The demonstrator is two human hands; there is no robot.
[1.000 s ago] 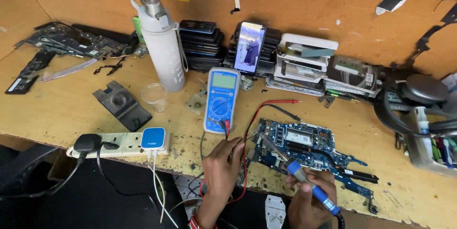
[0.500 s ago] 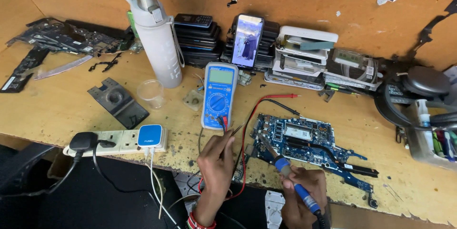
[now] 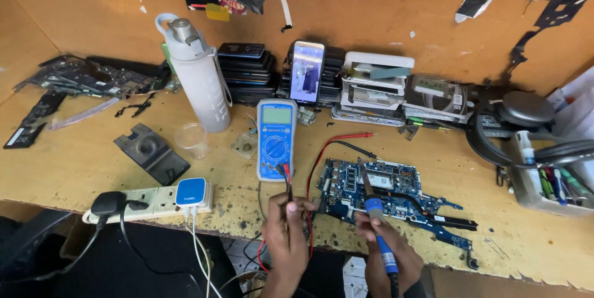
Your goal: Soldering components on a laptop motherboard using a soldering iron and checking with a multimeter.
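Blue-handled soldering iron (image 3: 378, 236) in right hand (image 3: 387, 256)

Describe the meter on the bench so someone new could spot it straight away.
Start at the tall white water bottle standing at the back of the wooden bench. Just to its right lies the meter, flat, with red and black leads plugged into its near end by the left hand. It is the only blue box with a round dial.

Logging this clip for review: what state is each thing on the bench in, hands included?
Left hand: holding the meter leads.
Right hand: gripping the soldering iron, tip on the circuit board.
Multimeter: flat on the bench, leads plugged in.
Phone: propped upright, screen lit.
Water bottle: upright, capped.
Power strip: two plugs in.
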